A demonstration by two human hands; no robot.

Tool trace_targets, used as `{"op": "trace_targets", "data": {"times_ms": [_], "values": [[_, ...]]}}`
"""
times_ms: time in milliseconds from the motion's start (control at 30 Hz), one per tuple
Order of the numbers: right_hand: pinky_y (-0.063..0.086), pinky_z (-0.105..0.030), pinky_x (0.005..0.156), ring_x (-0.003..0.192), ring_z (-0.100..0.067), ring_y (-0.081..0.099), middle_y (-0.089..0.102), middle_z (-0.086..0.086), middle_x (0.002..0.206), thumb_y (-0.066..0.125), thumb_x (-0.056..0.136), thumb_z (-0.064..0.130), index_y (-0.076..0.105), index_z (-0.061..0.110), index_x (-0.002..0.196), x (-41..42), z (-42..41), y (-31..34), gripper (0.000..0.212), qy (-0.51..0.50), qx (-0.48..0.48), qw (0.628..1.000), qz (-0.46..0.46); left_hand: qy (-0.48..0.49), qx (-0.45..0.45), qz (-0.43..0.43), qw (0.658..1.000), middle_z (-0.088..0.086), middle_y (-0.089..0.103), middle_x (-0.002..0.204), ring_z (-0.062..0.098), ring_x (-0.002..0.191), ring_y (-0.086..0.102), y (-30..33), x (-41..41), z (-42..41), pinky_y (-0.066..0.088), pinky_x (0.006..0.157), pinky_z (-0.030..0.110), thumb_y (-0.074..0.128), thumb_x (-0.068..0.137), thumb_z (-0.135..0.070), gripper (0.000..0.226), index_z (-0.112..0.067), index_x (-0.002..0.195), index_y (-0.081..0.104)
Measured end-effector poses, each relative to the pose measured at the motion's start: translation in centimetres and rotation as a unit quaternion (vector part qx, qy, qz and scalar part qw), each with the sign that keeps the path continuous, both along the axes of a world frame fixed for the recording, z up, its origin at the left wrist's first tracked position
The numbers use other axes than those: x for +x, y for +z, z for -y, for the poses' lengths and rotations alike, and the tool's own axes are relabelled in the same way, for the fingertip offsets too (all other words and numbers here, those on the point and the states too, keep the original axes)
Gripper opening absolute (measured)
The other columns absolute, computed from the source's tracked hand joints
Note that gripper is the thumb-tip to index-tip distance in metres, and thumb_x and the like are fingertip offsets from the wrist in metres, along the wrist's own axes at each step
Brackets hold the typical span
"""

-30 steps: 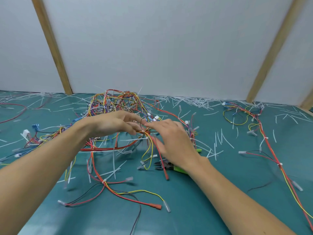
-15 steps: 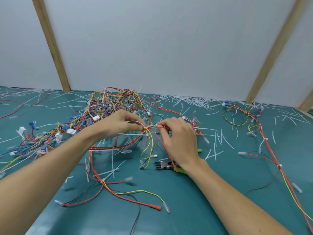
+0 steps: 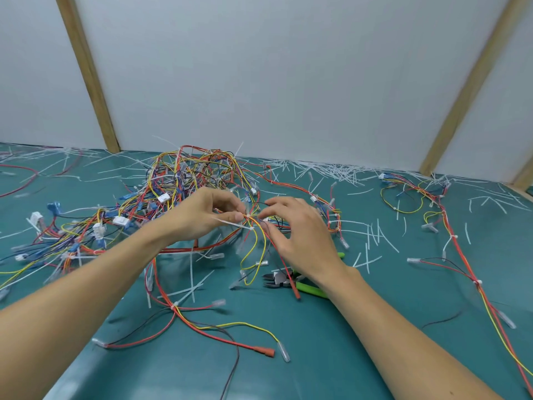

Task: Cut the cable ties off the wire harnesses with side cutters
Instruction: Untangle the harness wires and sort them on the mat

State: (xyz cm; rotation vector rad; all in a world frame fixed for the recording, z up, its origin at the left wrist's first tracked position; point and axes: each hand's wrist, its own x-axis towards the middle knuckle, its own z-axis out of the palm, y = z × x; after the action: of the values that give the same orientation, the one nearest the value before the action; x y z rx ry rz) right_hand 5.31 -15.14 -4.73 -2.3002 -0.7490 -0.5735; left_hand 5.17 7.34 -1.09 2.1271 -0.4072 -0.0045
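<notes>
A tangle of red, yellow, blue and black wire harnesses (image 3: 184, 180) lies on the green table. My left hand (image 3: 204, 215) pinches a small bundle of these wires where a white cable tie (image 3: 233, 223) sticks out to the left. My right hand (image 3: 297, 235) holds the same bundle from the right with thumb and fingertips. Red and yellow wire ends (image 3: 253, 255) hang down from the pinch. The side cutters (image 3: 284, 280), with green handles, lie on the table under my right wrist, partly hidden by it.
Cut white tie pieces (image 3: 331, 168) litter the green mat (image 3: 375, 327), thickest along the back wall. A second harness (image 3: 450, 235) runs down the right side. Loose red and yellow wires (image 3: 202, 321) lie in front, between my forearms. White connectors (image 3: 121, 220) sit at the left.
Both hands have drawn the bundle a little nearer and lifted it. The right hand's fingers, curled over the wires before, now spread with only the tips on the bundle.
</notes>
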Motion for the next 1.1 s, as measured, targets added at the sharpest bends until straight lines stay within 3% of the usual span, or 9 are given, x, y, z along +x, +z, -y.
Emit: {"op": "trace_targets", "data": {"times_ms": [133, 300, 400, 533, 633, 767, 867, 1000, 1100], "values": [[0.039, -0.043, 0.108, 0.128, -0.016, 0.053, 0.065, 0.007, 0.133, 0.070, 0.094, 0.024, 0.075, 0.025, 0.094, 0.6, 0.1, -0.7, 0.005, 0.010, 0.025, 0.999, -0.030, 0.038, -0.035, 0.004, 0.999, -0.002, 0.066, 0.070, -0.001, 0.062, 0.054, 0.0, 0.2, 0.2, 0.040, 0.060, 0.009, 0.073, 0.088, -0.010, 0.010, 0.000, 0.090, 0.072], [0.036, -0.027, 0.095, 0.112, -0.017, 0.055, 0.061, 0.002, 0.113, 0.073, 0.094, 0.025, 0.075, 0.021, 0.091, 0.6, 0.1, -0.6, 0.006, -0.061, 0.084, 0.994, 0.037, 0.053, -0.008, 0.037, 0.998, -0.002, 0.064, 0.072, 0.000, 0.062, 0.051, -0.4, 0.2, 0.6, 0.039, 0.060, 0.010, 0.069, 0.094, -0.016, 0.012, -0.009, 0.085, 0.072], [0.046, -0.039, 0.091, 0.097, -0.016, 0.059, 0.063, 0.008, 0.097, 0.072, 0.093, 0.029, 0.074, 0.023, 0.091, 0.6, 0.4, -0.5, 0.006, -0.048, 0.085, 0.994, 0.042, 0.079, -0.018, 0.048, 0.996, -0.007, 0.059, 0.066, -0.001, 0.055, 0.046, -0.4, 0.2, 0.8, 0.037, 0.055, 0.011, 0.066, 0.096, -0.018, 0.015, -0.012, 0.083, 0.069], [0.050, -0.042, 0.095, 0.107, -0.014, 0.062, 0.062, 0.012, 0.120, 0.076, 0.088, 0.040, 0.066, 0.027, 0.120, 0.7, 0.9, -0.6, 0.036, -0.034, 0.030, 0.998, -0.041, 0.125, -0.131, -0.006, 0.983, 0.006, 0.061, 0.076, 0.012, 0.067, 0.055, 0.1, 0.4, 0.0, 0.044, 0.071, 0.023, 0.056, 0.101, -0.011, 0.020, -0.009, 0.082, 0.063], [0.043, -0.039, 0.102, 0.113, -0.013, 0.060, 0.065, 0.013, 0.122, 0.076, 0.088, 0.044, 0.060, 0.032, 0.131, 0.9, 0.8, -0.9, 0.047, -0.064, -0.038, 0.994, -0.076, 0.180, -0.195, -0.045, 0.963, 0.006, 0.053, 0.066, 0.016, 0.055, 0.050, 0.4, 0.7, 0.2, 0.044, 0.062, 0.025, 0.049, 0.103, -0.007, 0.029, -0.010, 0.075, 0.055], [0.045, -0.044, 0.095, 0.096, -0.017, 0.061, 0.069, 0.013, 0.095, 0.067, 0.096, 0.028, 0.070, 0.027, 0.100, 1.1, 0.9, -0.8, 0.005, -0.075, -0.012, 0.997, -0.033, 0.260, -0.035, 0.021, 0.965, 0.001, 0.052, 0.065, 0.012, 0.050, 0.048, -0.7, 0.4, 0.8, 0.039, 0.053, 0.029, 0.050, 0.102, -0.016, 0.006, -0.016, 0.099, 0.055], [0.048, -0.043, 0.086, 0.090, -0.014, 0.057, 0.064, 0.011, 0.093, 0.064, 0.096, 0.017, 0.065, 0.023, 0.094, 1.0, 0.9, -0.6, 0.006, -0.046, 0.071, 0.996, -0.020, 0.171, 0.084, 0.104, 0.976, -0.009, 0.052, 0.068, 0.007, 0.059, 0.050, -1.2, -0.5, 0.8, 0.040, 0.062, 0.030, 0.059, 0.092, -0.018, 0.037, -0.037, 0.122, 0.052], [0.049, -0.042, 0.089, 0.095, -0.014, 0.060, 0.062, 0.007, 0.105, 0.061, 0.099, 0.019, 0.066, 0.022, 0.106, 0.9, 1.2, -0.1, 0.010, -0.023, 0.070, 0.997, -0.019, 0.132, 0.110, 0.119, 0.978, -0.017, 0.062, 0.067, -0.007, 0.059, 0.053, -1.2, -0.1, 1.0, 0.039, 0.062, 0.027, 0.072, 0.089, -0.041, 0.001, -0.040, 0.089, 0.073], [0.051, -0.042, 0.090, 0.094, -0.016, 0.066, 0.067, 0.005, 0.104, 0.070, 0.096, 0.032, 0.072, 0.023, 0.109, 1.0, 1.5, 0.2, 0.016, -0.005, 0.003, 1.000, -0.015, 0.159, -0.038, 0.062, 0.985, -0.014, 0.065, 0.056, -0.001, 0.050, 0.057, -0.9, 0.6, 0.5, 0.043, 0.055, 0.025, 0.070, 0.094, -0.025, 0.021, -0.026, 0.074, 0.079]]}}
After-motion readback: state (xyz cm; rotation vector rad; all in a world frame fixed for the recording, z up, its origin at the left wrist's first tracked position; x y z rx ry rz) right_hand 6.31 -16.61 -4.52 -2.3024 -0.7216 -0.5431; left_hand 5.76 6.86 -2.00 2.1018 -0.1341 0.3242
